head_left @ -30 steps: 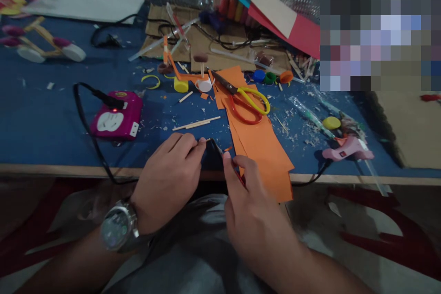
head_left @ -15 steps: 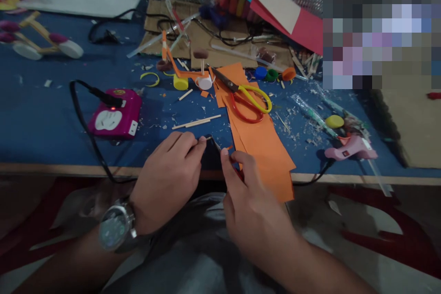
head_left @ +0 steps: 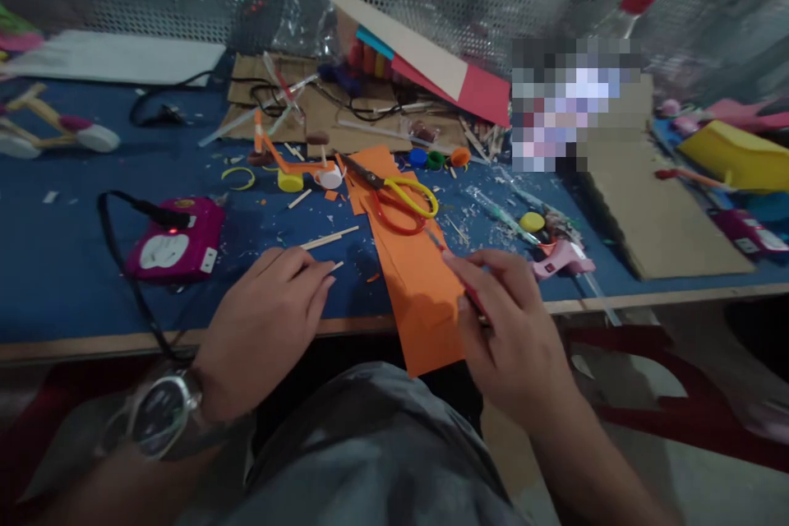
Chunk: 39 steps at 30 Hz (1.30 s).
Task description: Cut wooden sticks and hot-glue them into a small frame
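Note:
My left hand [head_left: 271,325] is closed on a thin wooden stick [head_left: 336,266], whose pale tip pokes out past the fingers near the table's front edge. In my right hand [head_left: 505,320] is a slim red-handled tool [head_left: 473,294], its point over the orange paper [head_left: 425,279]. That paper lies in overlapping strips and hangs over the edge. Scissors [head_left: 394,196] with one red and one yellow handle rest on its upper part. Two more sticks [head_left: 326,238] lie just beyond my left hand. Further back stands a small orange model [head_left: 296,160] with bottle caps.
A magenta power box [head_left: 176,242] with a black cord sits at the left. A pink glue gun [head_left: 564,258] lies at the right, near a cardboard sheet [head_left: 653,214]. Cardboard, coloured card and straws fill the back. Paper scraps are scattered on the blue table [head_left: 55,263].
My hands have moved apart, the right one going right over the orange paper with the red tool. The view has shifted, showing more of the right side.

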### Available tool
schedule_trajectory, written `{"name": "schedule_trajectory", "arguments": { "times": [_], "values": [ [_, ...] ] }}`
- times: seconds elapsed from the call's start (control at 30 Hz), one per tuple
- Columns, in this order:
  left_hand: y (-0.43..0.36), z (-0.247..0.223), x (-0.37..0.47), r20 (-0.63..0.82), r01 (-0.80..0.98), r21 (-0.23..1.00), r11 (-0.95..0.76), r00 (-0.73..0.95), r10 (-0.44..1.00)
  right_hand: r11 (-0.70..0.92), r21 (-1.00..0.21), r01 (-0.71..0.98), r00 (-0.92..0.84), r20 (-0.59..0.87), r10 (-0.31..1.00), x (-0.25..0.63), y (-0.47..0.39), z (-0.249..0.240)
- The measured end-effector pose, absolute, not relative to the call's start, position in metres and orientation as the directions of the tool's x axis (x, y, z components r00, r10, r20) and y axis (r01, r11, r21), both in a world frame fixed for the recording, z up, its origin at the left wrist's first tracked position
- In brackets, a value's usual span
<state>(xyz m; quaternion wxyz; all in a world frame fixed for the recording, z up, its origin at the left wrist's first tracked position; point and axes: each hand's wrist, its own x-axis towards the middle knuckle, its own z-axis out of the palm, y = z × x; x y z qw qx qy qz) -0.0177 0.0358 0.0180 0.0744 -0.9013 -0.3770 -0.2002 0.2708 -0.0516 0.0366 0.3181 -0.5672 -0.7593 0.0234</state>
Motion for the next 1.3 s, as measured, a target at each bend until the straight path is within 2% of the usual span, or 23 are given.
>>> {"name": "schedule_trajectory", "arguments": {
  "times": [0.13, 0.37, 0.57, 0.8, 1.0, 1.13, 1.3],
  "values": [
    [0.050, 0.019, -0.015, 0.413, 0.689, -0.008, -0.725, 0.662, 0.625, 0.374, -0.296, 0.879, -0.203, 0.479, 0.854, 0.321, -0.020, 0.016],
    [0.056, 0.021, -0.012, 0.403, 0.700, -0.010, -0.714, 0.656, 0.638, 0.476, -0.234, 0.848, -0.319, 0.492, 0.810, 0.358, -0.001, -0.003],
    [0.064, 0.027, -0.021, 0.420, 0.729, 0.000, -0.684, 0.621, 0.662, 0.505, -0.227, 0.833, -0.311, 0.563, 0.766, 0.392, -0.001, -0.002],
    [0.080, 0.052, -0.034, 0.400, 0.801, 0.008, -0.599, 0.547, 0.736, 0.519, -0.231, 0.823, -0.320, 0.566, 0.760, 0.431, 0.030, -0.003],
    [0.085, 0.044, -0.036, 0.205, 0.785, 0.115, -0.609, 0.581, 0.787, 0.560, -0.207, 0.802, -0.394, 0.520, 0.758, 0.406, 0.045, 0.030],
    [0.091, 0.036, -0.031, 0.164, 0.764, 0.140, -0.630, 0.609, 0.776, 0.705, -0.191, 0.683, -0.564, 0.475, 0.676, 0.362, 0.061, 0.060],
    [0.102, 0.037, -0.032, 0.124, 0.751, 0.149, -0.643, 0.631, 0.766, 0.798, -0.229, 0.558, -0.689, 0.407, 0.599, 0.320, 0.095, 0.075]
  ]
}}
